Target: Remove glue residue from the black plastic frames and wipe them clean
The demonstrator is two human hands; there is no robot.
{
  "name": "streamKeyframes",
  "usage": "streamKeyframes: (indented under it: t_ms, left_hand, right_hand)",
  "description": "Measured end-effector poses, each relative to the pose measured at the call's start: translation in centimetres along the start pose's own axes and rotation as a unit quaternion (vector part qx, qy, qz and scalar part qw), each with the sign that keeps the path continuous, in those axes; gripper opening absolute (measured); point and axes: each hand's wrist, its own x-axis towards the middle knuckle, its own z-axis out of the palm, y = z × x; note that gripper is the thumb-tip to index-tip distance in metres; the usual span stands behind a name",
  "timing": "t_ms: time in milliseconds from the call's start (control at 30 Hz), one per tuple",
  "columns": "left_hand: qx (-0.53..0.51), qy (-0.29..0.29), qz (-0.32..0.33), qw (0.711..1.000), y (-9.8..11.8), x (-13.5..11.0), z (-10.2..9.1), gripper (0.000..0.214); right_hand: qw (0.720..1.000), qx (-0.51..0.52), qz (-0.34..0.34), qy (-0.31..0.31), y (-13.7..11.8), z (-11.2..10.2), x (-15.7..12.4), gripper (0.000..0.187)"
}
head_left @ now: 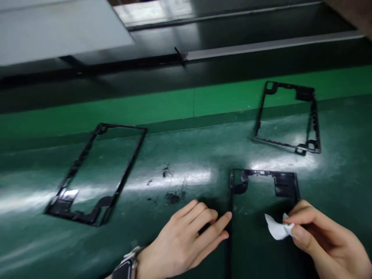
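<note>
A thin black rectangular frame (286,184), shaped like a phone's middle frame, lies on the green table at front right, its lower part running out of view. My left hand (186,236), with a watch on its wrist, grips this frame's left rail at the fingertips; its other fingers are bent. Over the frame's right side, my right hand (322,236) pinches a small crumpled white piece (277,228) between thumb and forefinger. Whether that piece is paper, film or cloth I cannot tell. Its lower end is hidden in the fingers.
Another black frame (124,178) lies at left, and a third (287,145) at back right. Small dark scraps (173,197) are scattered in between. Behind the green table (192,145) runs a dark recess with a pale rail (261,45); a white panel (58,31) juts in at upper left.
</note>
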Motion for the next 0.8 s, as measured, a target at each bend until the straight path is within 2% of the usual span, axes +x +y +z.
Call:
streamKeyframes:
  t_ms: [100,167,333,400,467,533,600,667,800]
  left_hand:
    - [0.004,0.003,0.015,1.0,0.0,0.0,0.2,0.026]
    - [0.004,0.006,0.017,1.0,-0.1,-0.1,0.3,0.025]
    - [0.005,0.021,0.004,1.0,0.0,0.2,-0.2,0.027]
    - [0.027,0.02,-0.011,0.999,-0.2,0.8,-0.5,0.043]
    - [0.052,0.005,-0.042,0.998,-0.5,1.5,-0.6,0.064]
    - [0.066,0.001,-0.062,0.996,-0.8,2.0,-0.5,0.077]
    - [0.068,0.003,-0.048,0.997,-0.9,2.2,-0.1,0.077]
    - [0.064,-0.001,-0.013,0.998,-0.7,2.1,0.5,0.069]
    - [0.055,-0.011,0.012,0.998,-0.2,1.5,1.2,0.062]
  right_hand:
    - [0.996,0.068,0.054,0.014,-2.3,0.2,1.2,0.021]
    - [0.994,0.084,0.07,0.02,-2.9,0.4,1.2,0.027]
    - [0.997,0.051,0.048,0.02,-2.9,0.2,0.0,0.02]
    - [1.0,-0.012,0.01,0.025,-3.1,0.0,0.2,0.014]
    - [0.992,-0.104,-0.056,0.046,-3.7,-0.2,1.3,0.01]
    - [0.963,-0.209,-0.152,0.079,-4.6,0.0,3.3,0.006]
    - [0.919,-0.291,-0.25,0.091,-5.2,0.5,5.7,0.008]
    - [0.892,-0.325,-0.306,0.075,-5.2,1.3,8.0,0.011]
    - [0.881,-0.328,-0.34,0.012,-3.8,3.3,10.6,0.016]
